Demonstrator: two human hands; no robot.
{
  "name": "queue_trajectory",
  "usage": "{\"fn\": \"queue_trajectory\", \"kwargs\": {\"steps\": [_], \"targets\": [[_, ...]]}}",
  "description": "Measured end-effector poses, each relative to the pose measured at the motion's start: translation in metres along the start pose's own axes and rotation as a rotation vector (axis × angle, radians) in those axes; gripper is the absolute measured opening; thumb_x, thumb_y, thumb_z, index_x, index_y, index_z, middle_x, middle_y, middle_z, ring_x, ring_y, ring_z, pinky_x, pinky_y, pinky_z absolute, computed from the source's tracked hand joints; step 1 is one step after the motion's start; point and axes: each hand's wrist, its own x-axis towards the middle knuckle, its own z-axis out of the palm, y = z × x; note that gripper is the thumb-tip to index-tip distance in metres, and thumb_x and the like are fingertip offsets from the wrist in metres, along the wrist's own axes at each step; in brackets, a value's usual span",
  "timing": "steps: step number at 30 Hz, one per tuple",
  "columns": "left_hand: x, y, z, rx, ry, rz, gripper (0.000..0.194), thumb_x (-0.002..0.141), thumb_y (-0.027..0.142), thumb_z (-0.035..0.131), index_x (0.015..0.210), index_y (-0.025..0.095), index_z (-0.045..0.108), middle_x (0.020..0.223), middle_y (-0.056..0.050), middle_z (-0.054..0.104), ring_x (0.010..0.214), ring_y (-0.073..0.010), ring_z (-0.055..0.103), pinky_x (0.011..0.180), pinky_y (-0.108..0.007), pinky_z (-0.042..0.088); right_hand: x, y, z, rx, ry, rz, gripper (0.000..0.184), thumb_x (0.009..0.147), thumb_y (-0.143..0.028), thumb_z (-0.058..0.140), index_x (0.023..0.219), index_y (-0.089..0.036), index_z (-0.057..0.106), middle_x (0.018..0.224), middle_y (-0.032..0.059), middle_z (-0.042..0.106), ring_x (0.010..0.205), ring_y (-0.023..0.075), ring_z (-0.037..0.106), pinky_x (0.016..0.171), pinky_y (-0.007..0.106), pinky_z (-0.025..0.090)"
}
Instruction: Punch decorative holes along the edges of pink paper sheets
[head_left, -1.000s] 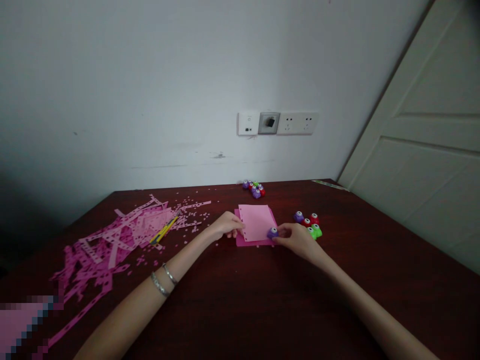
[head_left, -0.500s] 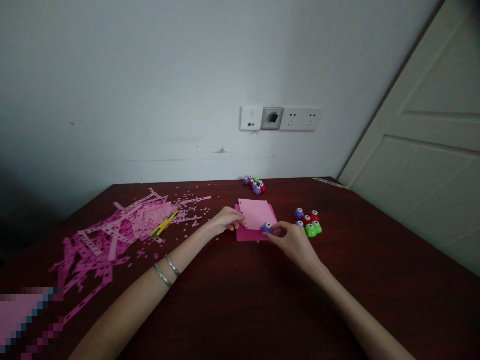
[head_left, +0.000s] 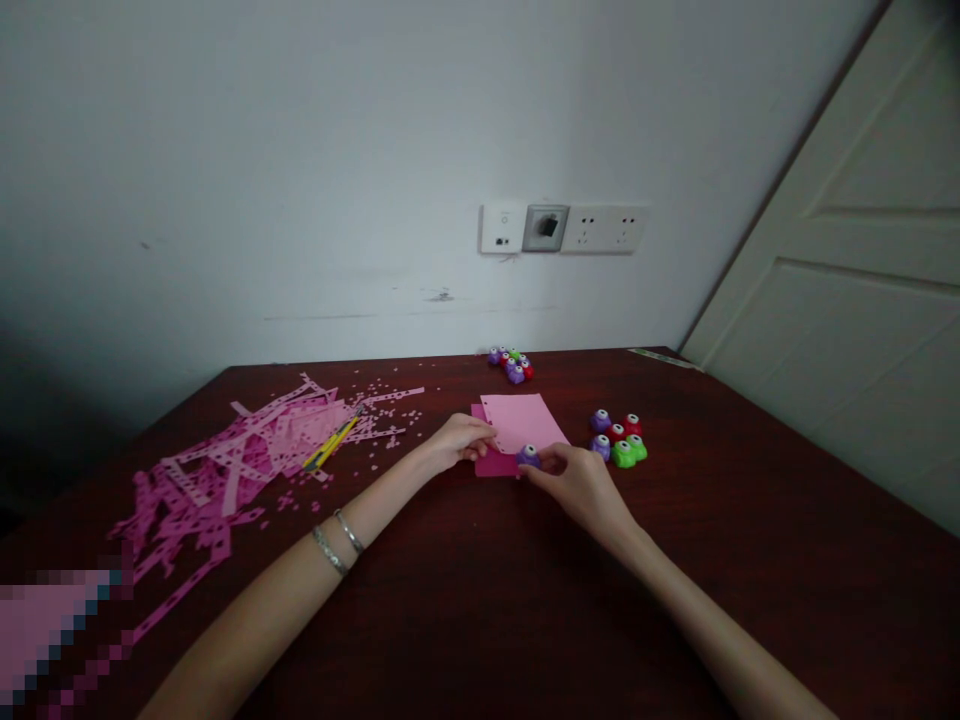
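A light pink sheet (head_left: 525,420) with holes along its left edge lies on a darker pink sheet (head_left: 491,464) on the dark red table (head_left: 487,590). My left hand (head_left: 459,440) pinches the light sheet's left edge, fingers closed on it. My right hand (head_left: 574,475) grips a small purple paper punch (head_left: 528,456) at the sheet's near edge.
Several punches, purple, red and green, sit in a cluster (head_left: 619,440) right of the sheets; another cluster (head_left: 511,364) lies near the wall. Pink punched strips and confetti (head_left: 232,465) with a yellow utility knife (head_left: 330,443) cover the table's left. A door (head_left: 847,300) stands at the right.
My right hand has slid the purple punch leftward along the near edge of the pink sheet. My left hand stays on the sheet's left edge. The view tilted slightly.
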Motion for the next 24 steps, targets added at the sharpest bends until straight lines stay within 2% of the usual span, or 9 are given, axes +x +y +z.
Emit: {"fn": "queue_trajectory", "kwargs": {"steps": [24], "targets": [[-0.0003, -0.0001, 0.0004, -0.036, 0.002, 0.014, 0.013, 0.075, 0.017, 0.061, 0.068, 0.007, 0.063, 0.063, -0.006, 0.064, 0.042, -0.0037, 0.047, 0.037, -0.017, 0.032, 0.0024, -0.0047, 0.0007, -0.105, 0.045, -0.043, 0.019, 0.071, -0.036, 0.063, 0.069, -0.017, 0.066, 0.066, 0.0051, 0.068, 0.061, 0.0184, 0.061, 0.056, 0.026, 0.041]]}}
